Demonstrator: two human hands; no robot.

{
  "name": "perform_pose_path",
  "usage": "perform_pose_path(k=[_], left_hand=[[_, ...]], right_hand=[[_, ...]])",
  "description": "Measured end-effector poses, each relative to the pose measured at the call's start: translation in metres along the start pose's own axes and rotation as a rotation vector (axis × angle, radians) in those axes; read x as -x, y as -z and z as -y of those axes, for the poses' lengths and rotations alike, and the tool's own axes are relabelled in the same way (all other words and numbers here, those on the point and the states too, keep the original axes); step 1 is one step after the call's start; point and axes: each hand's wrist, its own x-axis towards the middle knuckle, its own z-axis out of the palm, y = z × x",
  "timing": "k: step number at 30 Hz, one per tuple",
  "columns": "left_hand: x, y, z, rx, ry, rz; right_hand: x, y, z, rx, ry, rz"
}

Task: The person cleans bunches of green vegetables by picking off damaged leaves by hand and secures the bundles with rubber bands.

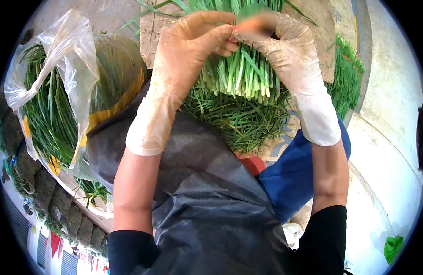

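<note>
A thick bunch of green chives [241, 75] lies on a board, its pale cut ends pointing towards me. Over the bunch, my gloved left hand [186, 43] is closed, thumb and fingers pinching a thin red tie [233, 39]. My gloved right hand [294, 43] meets it from the other side, its fingers curled in and its thumb tip at the same red tie. A round blurred patch hides part of the right fingers. Both thin whitish gloves are stained brown.
The wooden board [319, 46] carries the bunch. Loose chive scraps [243, 119] are heaped below it. On the left stands a clear plastic bag [67, 55] full of chives. More tied chives [346, 75] lie at right. A dark apron [197, 183] covers my lap.
</note>
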Motion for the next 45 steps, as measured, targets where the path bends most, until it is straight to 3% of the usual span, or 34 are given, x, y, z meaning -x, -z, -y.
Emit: perform_pose_path(k=[11, 17, 19, 20, 22, 23, 24, 26, 27, 28, 30, 31, 34, 36, 37, 38, 40, 42, 43, 45], left_hand=[[-0.005, 0.009, -0.003, 0.046, 0.06, 0.117], [-0.006, 0.009, -0.006, -0.073, 0.069, 0.107], [-0.002, 0.0, -0.022, -0.746, -0.099, -0.042], [-0.001, -0.004, -0.026, -0.751, -0.102, -0.045], [-0.002, -0.013, -0.039, -1.492, -0.592, -0.174], [-0.005, -0.023, -0.047, -1.546, -0.456, -0.136], [-0.007, -0.032, -0.054, -1.555, -0.462, -0.142], [-0.014, -0.046, -0.066, -1.634, -0.433, 0.075], [-0.02, -0.047, -0.061, -1.7, -0.597, 0.089], [-0.022, -0.052, -0.071, -1.708, -0.603, 0.088], [-0.028, -0.061, -0.091, -1.702, -0.391, 0.344], [-0.027, -0.045, -0.081, -1.322, -0.656, 0.166], [-0.024, -0.01, -0.075, -0.787, -0.424, -0.153], [-0.03, 0.003, -0.02, -0.766, -0.225, -0.31], [-0.016, -0.018, -0.029, -0.617, 0.041, -0.088], [-0.018, -0.028, 0.002, -0.736, -0.045, -0.143], [-0.011, -0.049, 0.018, -0.638, -0.107, -0.184], [-0.004, -0.062, 0.017, -0.615, -0.113, -0.217], [-0.003, -0.066, 0.015, -0.589, -0.11, -0.261], [-0.005, -0.068, 0.029, -0.643, -0.13, -0.342]], right_hand=[[-0.002, 0.001, -0.005, -0.106, -0.058, 0.035], [-0.001, 0.0, -0.01, -0.095, -0.017, 0.048], [0.0, -0.003, -0.007, -0.147, -0.045, 0.027], [0.001, -0.005, -0.004, -0.15, -0.039, 0.026], [0.003, -0.008, 0.003, -0.087, -0.014, -0.034], [0.004, -0.011, 0.001, -0.025, 0.022, -0.09], [0.004, -0.01, -0.002, -0.03, 0.031, -0.094], [0.005, -0.007, -0.007, -0.171, -0.084, -0.145], [0.008, -0.007, -0.007, -0.398, -0.133, -0.173], [0.011, -0.008, -0.016, -0.403, -0.125, -0.177], [0.012, -0.006, -0.034, -0.611, -0.105, -0.179], [0.016, -0.007, -0.029, -0.7, -0.154, -0.234], [0.026, -0.001, -0.056, -0.85, -0.175, -0.267], [0.035, 0.001, -0.061, -0.918, -0.197, -0.284], [0.039, -0.005, -0.064, -0.963, -0.216, -0.363], [0.041, -0.008, -0.064, -1.009, -0.233, -0.437], [0.05, -0.006, -0.061, -1.032, -0.321, -0.489], [0.058, -0.003, -0.062, -0.837, -0.411, -0.618], [0.06, -0.003, -0.066, -0.628, -0.251, -0.676], [0.059, 0.0, -0.072, -0.572, -0.259, -0.775]])
